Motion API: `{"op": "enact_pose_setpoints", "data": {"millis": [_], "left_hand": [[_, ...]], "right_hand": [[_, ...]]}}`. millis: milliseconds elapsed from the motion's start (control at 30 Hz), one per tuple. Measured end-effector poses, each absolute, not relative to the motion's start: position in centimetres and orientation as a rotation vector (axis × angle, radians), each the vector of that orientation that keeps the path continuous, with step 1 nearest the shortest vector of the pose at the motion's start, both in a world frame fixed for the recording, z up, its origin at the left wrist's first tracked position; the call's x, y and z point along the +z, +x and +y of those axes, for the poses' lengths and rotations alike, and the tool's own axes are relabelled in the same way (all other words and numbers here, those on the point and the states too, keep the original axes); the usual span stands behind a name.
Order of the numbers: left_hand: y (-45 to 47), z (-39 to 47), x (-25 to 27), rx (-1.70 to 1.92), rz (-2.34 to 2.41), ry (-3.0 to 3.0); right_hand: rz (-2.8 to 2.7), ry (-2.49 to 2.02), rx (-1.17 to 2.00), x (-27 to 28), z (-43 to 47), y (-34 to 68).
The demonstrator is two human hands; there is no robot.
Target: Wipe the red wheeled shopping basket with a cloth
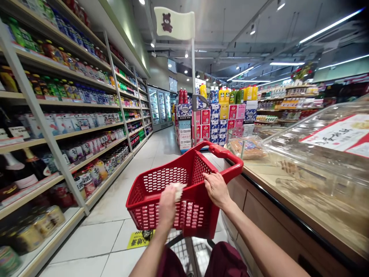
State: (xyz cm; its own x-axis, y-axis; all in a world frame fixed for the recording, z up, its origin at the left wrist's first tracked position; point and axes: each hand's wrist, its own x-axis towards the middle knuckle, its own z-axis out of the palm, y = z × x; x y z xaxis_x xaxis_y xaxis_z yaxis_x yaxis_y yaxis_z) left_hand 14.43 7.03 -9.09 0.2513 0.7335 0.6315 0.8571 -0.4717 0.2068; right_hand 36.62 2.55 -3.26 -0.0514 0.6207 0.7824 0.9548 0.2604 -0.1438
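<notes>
A red plastic shopping cart basket with a perforated wall stands right in front of me. My left hand, smeared by motion, is closed on a whitish crumpled cloth at the basket's near rim. Fingers of my right hand wrap over the same rim, close to the red handle. The visible part of the basket's inside is bare red plastic. Behind the cart rises a pole carrying a cream flag with a bear.
Shelves of bottles and cans line the left side. To the right runs a display counter with clear covers. Stacked drink cartons stand ahead, with glass-door fridges farther back. A yellow floor sign lies beneath the cart.
</notes>
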Motion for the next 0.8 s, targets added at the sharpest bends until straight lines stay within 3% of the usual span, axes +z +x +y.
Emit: {"op": "enact_pose_setpoints", "data": {"millis": [133, 300, 533, 800], "left_hand": [[10.2, 7.5, -10.4, -1.153, -1.411, -2.186], [15.4, 7.6, -9.9, -1.16, -1.064, -2.335], [5.3, 8.0, -12.0, -1.246, -1.337, -2.031], [9.1, 7.0, -10.9, -1.136, -1.107, -2.308]], "right_hand": [[-1.668, -1.448, -0.6, -3.8, 1.9, 34.9], [-1.721, -1.401, -0.61, -4.4, 1.4, 34.7], [-1.653, -1.417, -0.612, -4.9, 0.7, 34.5], [-1.681, -1.412, -0.62, -5.0, 0.3, 34.7]]}}
